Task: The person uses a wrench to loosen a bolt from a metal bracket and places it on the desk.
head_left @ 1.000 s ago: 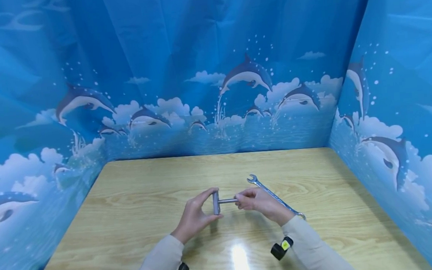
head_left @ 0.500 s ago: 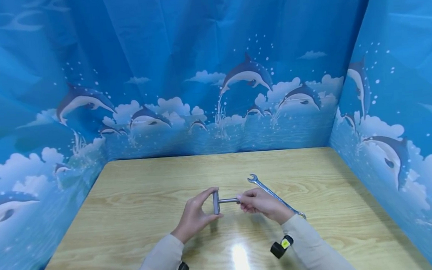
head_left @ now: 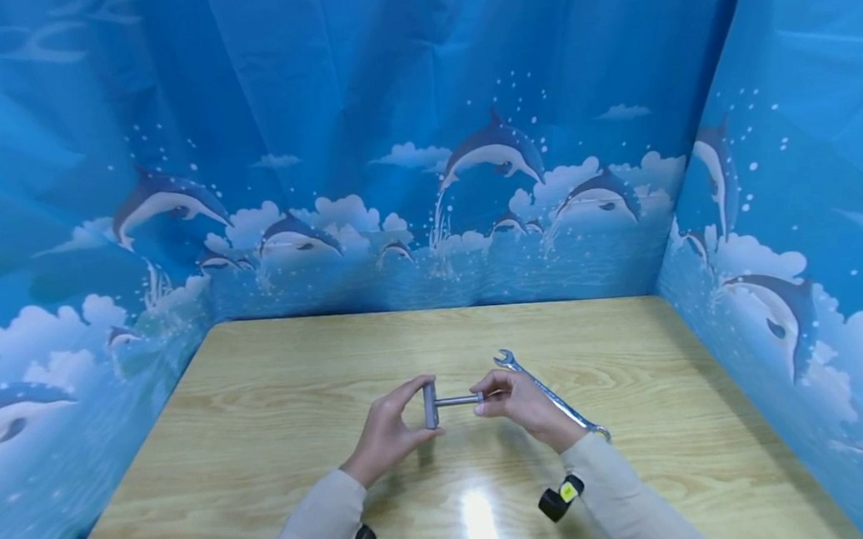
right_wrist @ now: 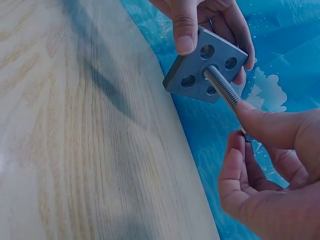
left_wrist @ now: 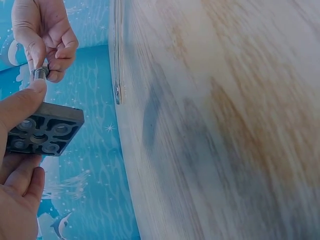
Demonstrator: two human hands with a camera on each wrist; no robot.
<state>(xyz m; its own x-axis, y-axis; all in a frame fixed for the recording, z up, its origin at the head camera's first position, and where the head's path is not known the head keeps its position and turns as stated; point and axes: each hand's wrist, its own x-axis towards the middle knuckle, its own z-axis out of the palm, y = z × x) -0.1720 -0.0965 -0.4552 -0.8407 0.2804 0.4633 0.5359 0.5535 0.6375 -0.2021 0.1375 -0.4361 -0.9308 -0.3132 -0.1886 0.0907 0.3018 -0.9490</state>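
My left hand (head_left: 385, 436) holds a square grey metal plate (right_wrist: 194, 64) upright by its edges, thumb on one side and fingers on the other. Several round holes surround the plate's middle. A threaded bolt (right_wrist: 223, 85) stands out from the centre hole toward the right. At the bolt's outer end my right hand (head_left: 525, 405) pinches it between thumb and fingers. The left wrist view shows a hex-shaped piece (left_wrist: 46, 69) at that end, partly covered by the right fingertips. Both hands keep the parts above the table.
A chrome combination wrench (head_left: 555, 398) lies slantwise on the wood-grain table (head_left: 288, 371), just behind and beside the right hand. Blue dolphin-printed curtains (head_left: 416, 262) border the table at the back and sides.
The right fingers have shifted their grip on the bolt's end, spreading from a curled pose so more of that end shows. The left hand and plate stay nearly still.
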